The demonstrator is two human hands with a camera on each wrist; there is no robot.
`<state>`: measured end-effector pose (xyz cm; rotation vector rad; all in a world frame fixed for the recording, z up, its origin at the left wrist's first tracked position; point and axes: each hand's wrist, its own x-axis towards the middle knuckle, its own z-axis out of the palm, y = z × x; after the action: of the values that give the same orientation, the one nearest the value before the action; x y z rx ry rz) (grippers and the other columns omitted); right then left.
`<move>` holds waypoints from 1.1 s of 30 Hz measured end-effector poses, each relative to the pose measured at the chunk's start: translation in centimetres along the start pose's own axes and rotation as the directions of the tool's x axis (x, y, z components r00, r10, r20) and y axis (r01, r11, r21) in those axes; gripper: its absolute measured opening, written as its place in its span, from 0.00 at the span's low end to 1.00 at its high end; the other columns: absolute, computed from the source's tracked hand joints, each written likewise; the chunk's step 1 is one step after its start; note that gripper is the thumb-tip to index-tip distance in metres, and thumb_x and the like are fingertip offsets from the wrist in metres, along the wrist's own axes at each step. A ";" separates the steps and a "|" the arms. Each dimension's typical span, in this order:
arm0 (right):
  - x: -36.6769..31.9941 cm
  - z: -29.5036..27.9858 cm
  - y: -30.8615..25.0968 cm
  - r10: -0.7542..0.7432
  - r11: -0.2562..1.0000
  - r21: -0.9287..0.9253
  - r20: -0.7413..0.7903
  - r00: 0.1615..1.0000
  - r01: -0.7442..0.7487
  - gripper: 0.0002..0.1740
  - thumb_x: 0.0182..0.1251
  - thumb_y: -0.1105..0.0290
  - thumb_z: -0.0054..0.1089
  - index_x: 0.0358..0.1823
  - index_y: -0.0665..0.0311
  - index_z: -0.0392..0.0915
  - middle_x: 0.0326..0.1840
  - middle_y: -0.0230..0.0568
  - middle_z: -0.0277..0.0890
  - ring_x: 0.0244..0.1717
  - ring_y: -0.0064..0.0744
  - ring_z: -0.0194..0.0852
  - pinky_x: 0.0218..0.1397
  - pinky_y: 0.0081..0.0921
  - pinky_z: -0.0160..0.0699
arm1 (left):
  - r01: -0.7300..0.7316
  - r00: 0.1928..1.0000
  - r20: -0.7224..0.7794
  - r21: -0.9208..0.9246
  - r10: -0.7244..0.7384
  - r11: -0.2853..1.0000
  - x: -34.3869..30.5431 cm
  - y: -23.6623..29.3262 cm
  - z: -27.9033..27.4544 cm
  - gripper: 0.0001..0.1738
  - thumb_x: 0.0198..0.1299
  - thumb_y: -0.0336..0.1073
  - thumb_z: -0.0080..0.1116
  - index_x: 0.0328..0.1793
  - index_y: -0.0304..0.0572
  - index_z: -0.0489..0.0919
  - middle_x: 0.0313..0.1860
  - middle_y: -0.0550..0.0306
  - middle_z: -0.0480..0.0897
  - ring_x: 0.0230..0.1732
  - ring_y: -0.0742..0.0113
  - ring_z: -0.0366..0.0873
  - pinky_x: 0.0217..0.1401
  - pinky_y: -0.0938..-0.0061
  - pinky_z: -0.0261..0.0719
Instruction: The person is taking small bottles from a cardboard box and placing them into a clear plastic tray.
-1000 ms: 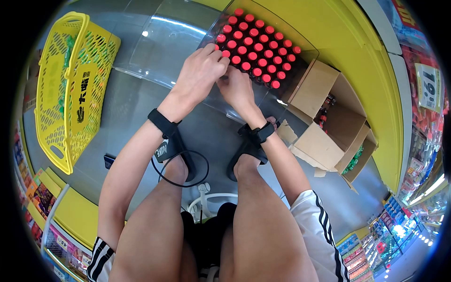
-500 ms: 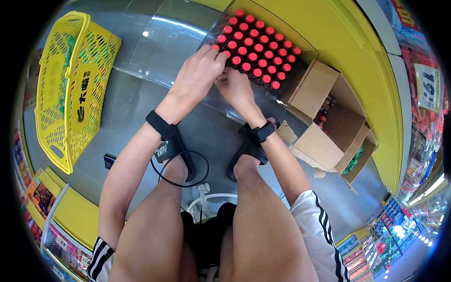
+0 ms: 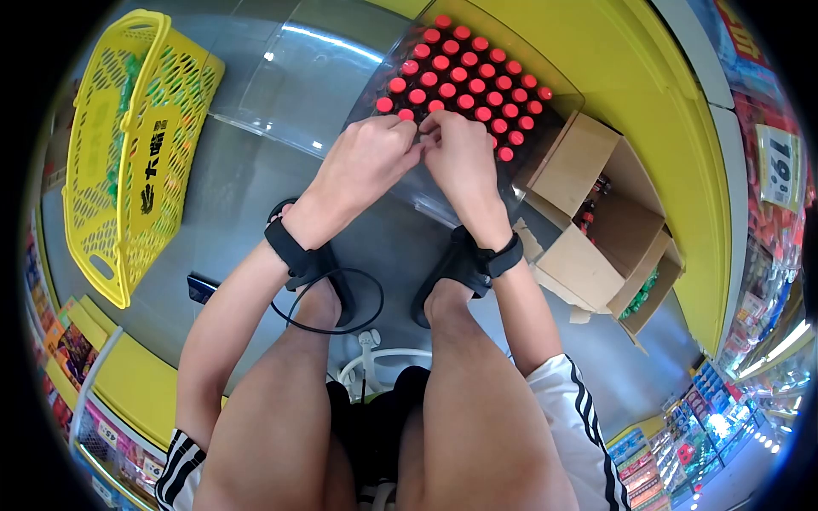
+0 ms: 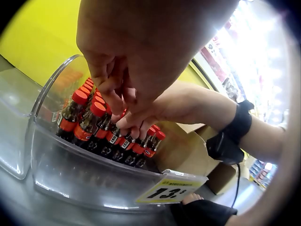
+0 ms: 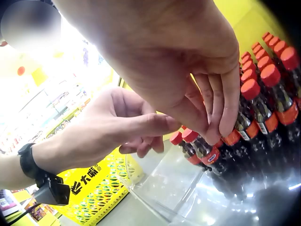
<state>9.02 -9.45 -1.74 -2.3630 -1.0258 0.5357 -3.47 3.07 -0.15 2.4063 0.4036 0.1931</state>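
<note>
Rows of small dark bottles with red caps (image 3: 477,85) stand packed in a clear plastic bin (image 3: 375,81); red labels show on the bottles (image 5: 263,122) in the right wrist view. My left hand (image 3: 362,166) is over the bin's near left side, fingers bent down near the front caps. Beside it my right hand (image 3: 464,162) reaches over the near row, its thumb and fingertips drawn together at the bottles. The two hands almost meet, thumb toward thumb. I cannot tell whether either hand grips a cap, because the fingers hide the spot.
A yellow basket (image 3: 158,102) with green items inside stands on the floor at left. Right of the bin is an opened cardboard box (image 3: 575,166) with a few bottles inside. A price tag (image 4: 171,188) hangs on the bin's front. A phone-like object (image 3: 202,288) lies on the floor.
My right hand has moved right and turned more over the bottles. My left hand has shifted slightly right and toward me, uncovering red caps at the front left corner.
</note>
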 end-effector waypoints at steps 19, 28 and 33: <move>2.2 0.3 -2.4 -0.151 0.973 -0.166 0.065 0.986 0.160 0.15 0.68 0.70 0.73 0.55 0.62 0.89 0.44 0.49 0.91 0.43 0.57 0.92 0.45 0.49 0.91 | 0.041 0.925 0.379 0.007 -0.041 0.999 -0.2 -3.7 3.8 0.17 0.72 0.40 0.68 0.44 0.27 0.87 0.38 0.32 0.89 0.44 0.31 0.87 0.53 0.44 0.88; 2.4 0.2 -1.9 -0.167 0.979 -0.106 0.051 0.985 0.172 0.14 0.67 0.70 0.73 0.53 0.64 0.90 0.44 0.51 0.92 0.44 0.57 0.92 0.48 0.48 0.91 | 0.087 0.934 0.352 -0.046 -0.066 0.995 0.4 -3.6 5.1 0.18 0.71 0.39 0.67 0.52 0.26 0.85 0.51 0.30 0.89 0.55 0.31 0.87 0.61 0.43 0.85; 2.4 0.3 -1.8 -0.157 0.985 -0.070 0.049 0.986 0.160 0.15 0.66 0.71 0.74 0.53 0.64 0.91 0.43 0.51 0.92 0.45 0.56 0.92 0.49 0.47 0.91 | 0.131 0.925 0.362 -0.020 -0.115 0.991 0.6 -3.5 4.6 0.18 0.71 0.38 0.66 0.53 0.25 0.85 0.52 0.31 0.89 0.55 0.30 0.86 0.61 0.42 0.85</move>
<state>9.43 -6.50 -1.27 -2.3161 -1.2607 0.4982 -2.63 2.96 -5.92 2.2990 0.3721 -0.2916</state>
